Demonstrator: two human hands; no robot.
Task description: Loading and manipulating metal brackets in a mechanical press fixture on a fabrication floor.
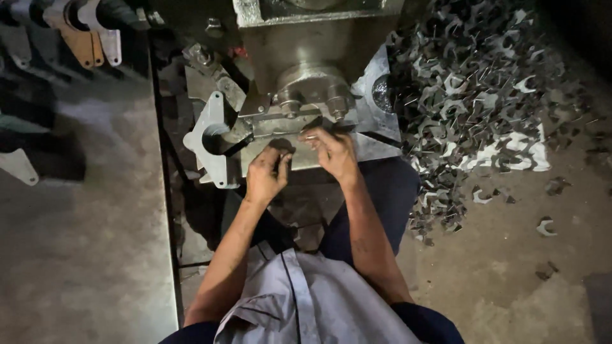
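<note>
I look straight down at a metal press machine (306, 89) with a round ram above a flat die bed. My left hand (266, 173) is curled around a small dark metal piece at the front edge of the bed. My right hand (333, 153) reaches under the ram, its fingertips pinching a small flat metal part (313, 132) on the die. A white cut-out plate (210, 137) with a round hole lies on the left of the bed, just left of my left hand.
A large heap of stamped metal scrap pieces (472, 95) covers the floor on the right, with a few loose pieces (546, 226) nearer. A grey sheet surface (83, 223) lies on the left. Hanging flat parts (83, 32) show at the top left.
</note>
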